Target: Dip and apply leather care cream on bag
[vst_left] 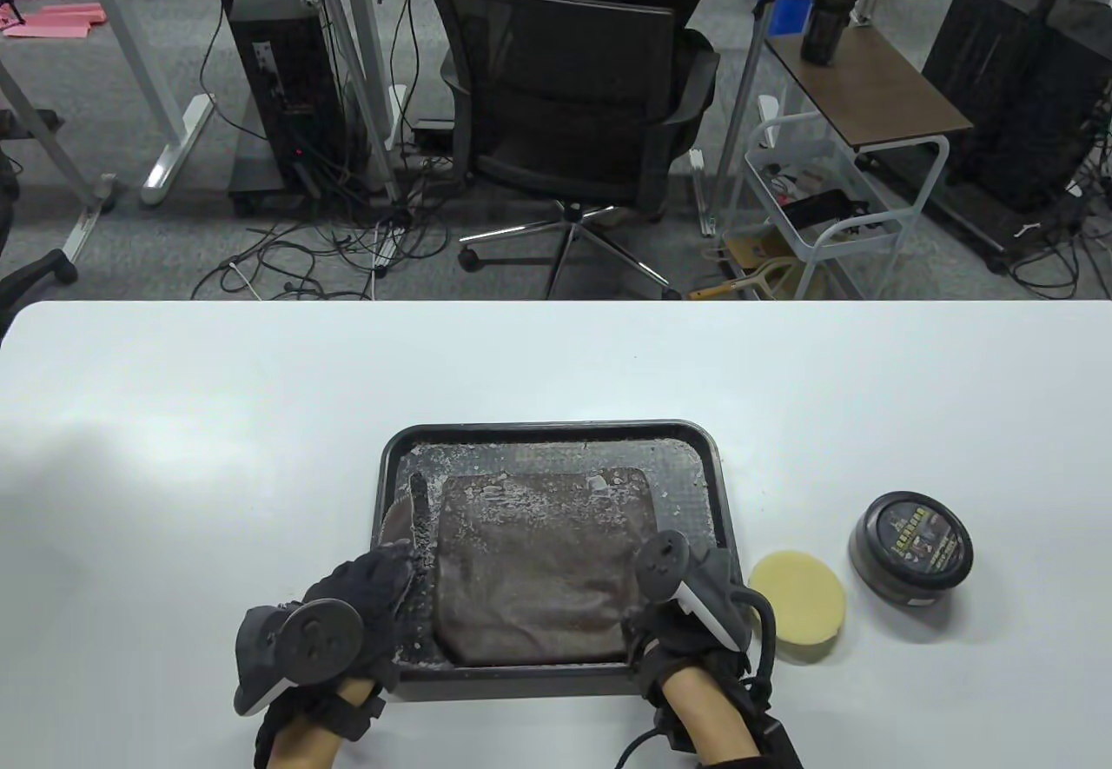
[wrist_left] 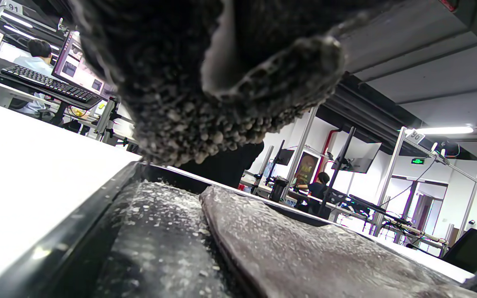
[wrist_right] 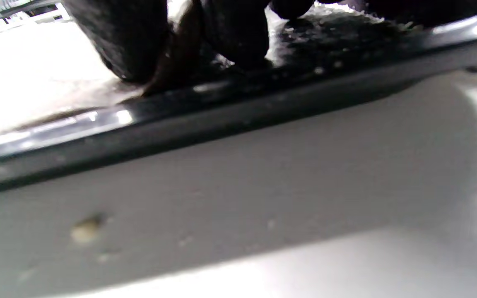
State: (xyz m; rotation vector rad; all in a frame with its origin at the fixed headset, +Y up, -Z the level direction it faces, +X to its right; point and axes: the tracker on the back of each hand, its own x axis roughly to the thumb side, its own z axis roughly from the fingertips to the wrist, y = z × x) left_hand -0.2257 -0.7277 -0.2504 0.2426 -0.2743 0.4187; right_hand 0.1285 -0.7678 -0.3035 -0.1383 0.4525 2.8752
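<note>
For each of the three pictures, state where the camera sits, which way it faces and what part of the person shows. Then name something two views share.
Table view: high, looking down at the table; left hand and right hand at the tray.
Left wrist view: low at the tray's left rim, facing along the bag; gloved fingers above.
Right wrist view: low outside the tray's rim, blurred; dark fingertips on top.
Shared: tray in all views, bag in table and left wrist views.

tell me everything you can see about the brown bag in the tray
The bag is a flat, roughly square brown pouch that looks like soft leather, speckled with whitish residue. It lies flat inside the black tray, toward the near side, with a strap along its left edge. The left hand rests at its near left corner; the right hand is at its near right corner, where its fingers seem to pinch the edge.
</note>
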